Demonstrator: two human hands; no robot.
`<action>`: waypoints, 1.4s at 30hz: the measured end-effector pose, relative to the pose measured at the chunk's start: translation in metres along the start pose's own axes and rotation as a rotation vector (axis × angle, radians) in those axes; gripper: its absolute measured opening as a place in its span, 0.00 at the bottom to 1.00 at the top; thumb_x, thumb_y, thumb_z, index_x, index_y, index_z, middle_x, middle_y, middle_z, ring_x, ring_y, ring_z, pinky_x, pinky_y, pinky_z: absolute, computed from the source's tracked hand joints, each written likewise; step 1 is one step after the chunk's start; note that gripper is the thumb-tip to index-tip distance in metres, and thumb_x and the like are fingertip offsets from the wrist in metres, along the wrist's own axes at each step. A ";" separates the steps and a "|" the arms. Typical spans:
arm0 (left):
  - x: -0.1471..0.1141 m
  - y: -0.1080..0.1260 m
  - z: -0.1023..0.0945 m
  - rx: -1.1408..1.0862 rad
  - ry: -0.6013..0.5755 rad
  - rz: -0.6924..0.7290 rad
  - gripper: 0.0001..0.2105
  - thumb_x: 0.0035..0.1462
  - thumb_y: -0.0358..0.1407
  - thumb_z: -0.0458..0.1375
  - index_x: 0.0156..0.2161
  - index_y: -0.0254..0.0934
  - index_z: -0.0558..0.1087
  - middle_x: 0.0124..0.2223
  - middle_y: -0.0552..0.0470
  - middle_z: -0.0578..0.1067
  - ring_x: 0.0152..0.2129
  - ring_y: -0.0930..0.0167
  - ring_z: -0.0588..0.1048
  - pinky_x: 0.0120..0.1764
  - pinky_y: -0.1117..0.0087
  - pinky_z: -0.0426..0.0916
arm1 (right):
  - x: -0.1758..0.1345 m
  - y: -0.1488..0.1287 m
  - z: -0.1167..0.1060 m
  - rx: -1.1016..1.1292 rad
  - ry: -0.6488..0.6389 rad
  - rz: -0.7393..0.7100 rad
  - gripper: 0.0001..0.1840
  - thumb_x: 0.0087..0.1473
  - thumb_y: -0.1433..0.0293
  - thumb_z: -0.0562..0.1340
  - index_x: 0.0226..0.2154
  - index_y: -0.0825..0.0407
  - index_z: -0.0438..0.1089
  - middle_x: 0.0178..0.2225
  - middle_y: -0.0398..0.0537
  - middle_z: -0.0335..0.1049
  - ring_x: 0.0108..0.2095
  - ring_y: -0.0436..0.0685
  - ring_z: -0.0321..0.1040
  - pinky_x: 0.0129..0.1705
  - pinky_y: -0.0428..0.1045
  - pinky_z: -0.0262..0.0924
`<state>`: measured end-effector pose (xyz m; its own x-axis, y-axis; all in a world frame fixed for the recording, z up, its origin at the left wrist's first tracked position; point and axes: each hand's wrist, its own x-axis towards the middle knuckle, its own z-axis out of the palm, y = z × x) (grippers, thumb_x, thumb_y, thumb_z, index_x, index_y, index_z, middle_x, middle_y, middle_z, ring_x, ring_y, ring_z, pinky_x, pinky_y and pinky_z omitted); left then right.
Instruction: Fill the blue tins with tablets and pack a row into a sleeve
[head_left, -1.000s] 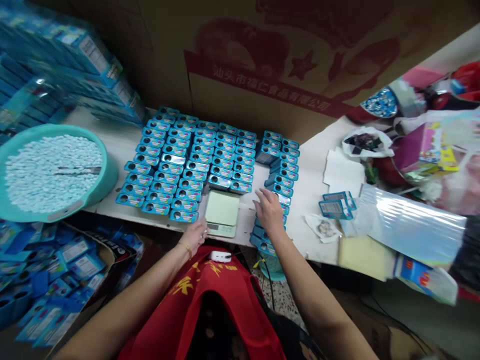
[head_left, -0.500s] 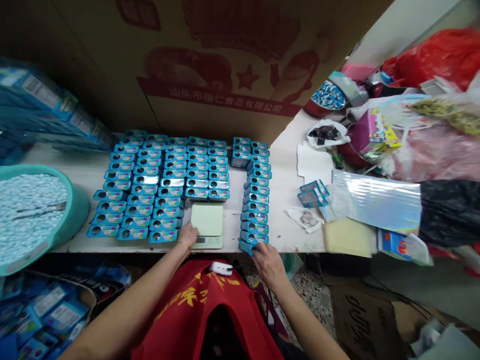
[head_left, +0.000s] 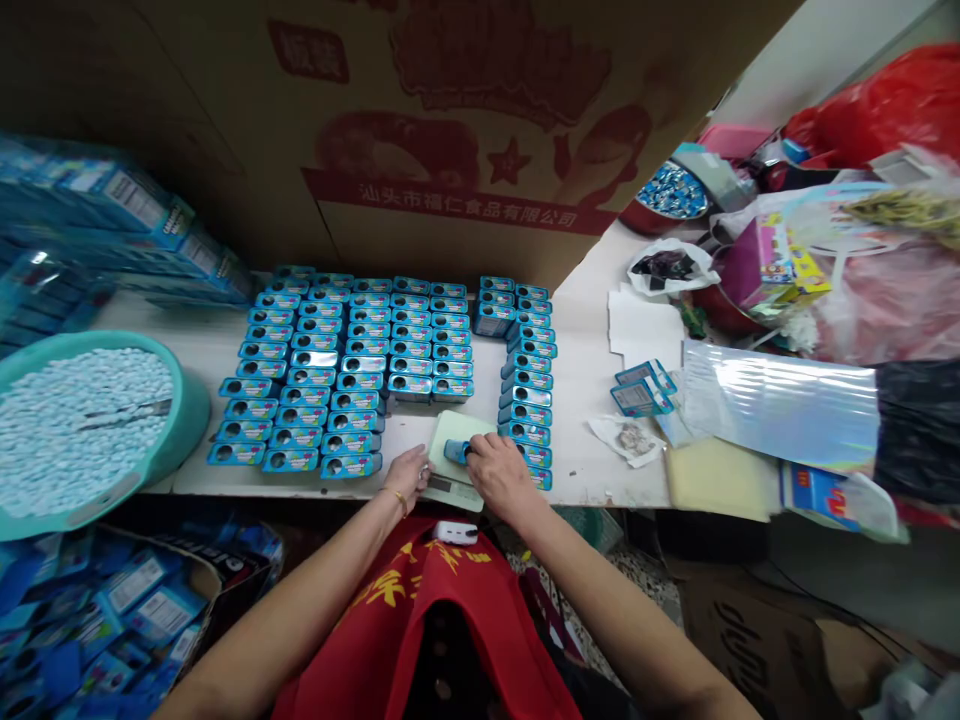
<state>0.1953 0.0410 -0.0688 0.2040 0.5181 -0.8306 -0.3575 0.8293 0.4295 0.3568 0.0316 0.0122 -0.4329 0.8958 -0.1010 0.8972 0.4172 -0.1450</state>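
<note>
My right hand [head_left: 499, 475] is closed on a small blue candy box [head_left: 456, 451], which is over the plate of a pale green kitchen scale [head_left: 444, 430]. Whether the box rests on the plate or hangs just above it, I cannot tell. At the scale's left edge, my left hand [head_left: 409, 476] grips its side with bent fingers. The scale sits turned at an angle by the table's front edge. Left of it stand several rows of upright blue boxes [head_left: 289, 437], each with a dark round hole on top. Another column of such boxes [head_left: 527, 395] runs behind my right hand.
A turquoise basin [head_left: 196, 410] of pale candies stands at the left, with stacked blue cartons [head_left: 150, 215] behind. A large cardboard box [head_left: 247, 170] walls off the back. Loose flat boxes [head_left: 645, 388], white paper [head_left: 646, 325] and a shiny sheet [head_left: 780, 405] lie at right.
My right hand has taken the front box from the right column and moved it left over the scale. The scale has turned and shifted right, with my left hand at its edge.
</note>
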 end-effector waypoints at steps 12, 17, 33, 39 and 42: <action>-0.063 0.001 -0.043 -0.163 -0.298 -0.204 0.10 0.47 0.22 0.52 0.37 0.25 0.71 0.34 0.41 0.74 0.31 0.69 0.73 0.38 0.68 0.67 | -0.030 -0.078 0.019 0.287 -0.001 -0.014 0.13 0.54 0.70 0.54 0.43 0.55 0.64 0.38 0.52 0.64 0.40 0.55 0.58 0.42 0.50 0.56; -0.072 -0.009 -0.066 -0.069 -0.430 -0.309 0.17 0.44 0.21 0.52 0.43 0.28 0.70 0.39 0.43 0.74 0.35 0.70 0.72 0.42 0.69 0.64 | -0.043 -0.115 0.037 0.409 -0.062 0.072 0.11 0.54 0.71 0.53 0.40 0.54 0.65 0.37 0.49 0.63 0.38 0.54 0.58 0.42 0.49 0.58; -0.084 -0.052 -0.026 -0.166 -0.511 -0.181 0.21 0.40 0.19 0.51 0.43 0.29 0.71 0.39 0.44 0.74 0.37 0.70 0.71 0.45 0.69 0.61 | -0.074 -0.059 0.039 0.593 -0.114 -0.097 0.06 0.50 0.74 0.56 0.34 0.54 0.64 0.32 0.47 0.64 0.34 0.51 0.61 0.37 0.45 0.58; -0.083 -0.063 0.008 -0.363 -0.381 -0.068 0.18 0.41 0.18 0.49 0.40 0.25 0.70 0.40 0.40 0.74 0.41 0.67 0.71 0.50 0.67 0.59 | -0.054 -0.006 0.021 0.669 0.120 -0.130 0.09 0.51 0.75 0.53 0.36 0.54 0.64 0.33 0.47 0.64 0.36 0.50 0.62 0.38 0.45 0.58; -0.088 -0.058 0.011 -0.366 -0.315 -0.072 0.19 0.41 0.19 0.49 0.42 0.23 0.69 0.43 0.37 0.72 0.45 0.63 0.68 0.51 0.66 0.58 | -0.028 0.010 0.020 0.576 0.188 -0.130 0.10 0.52 0.74 0.52 0.37 0.53 0.65 0.34 0.49 0.64 0.37 0.52 0.62 0.40 0.46 0.58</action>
<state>0.2083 -0.0503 -0.0161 0.4857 0.5469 -0.6819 -0.6175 0.7668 0.1752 0.3762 0.0076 -0.0056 -0.4651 0.8769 0.1210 0.6241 0.4218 -0.6578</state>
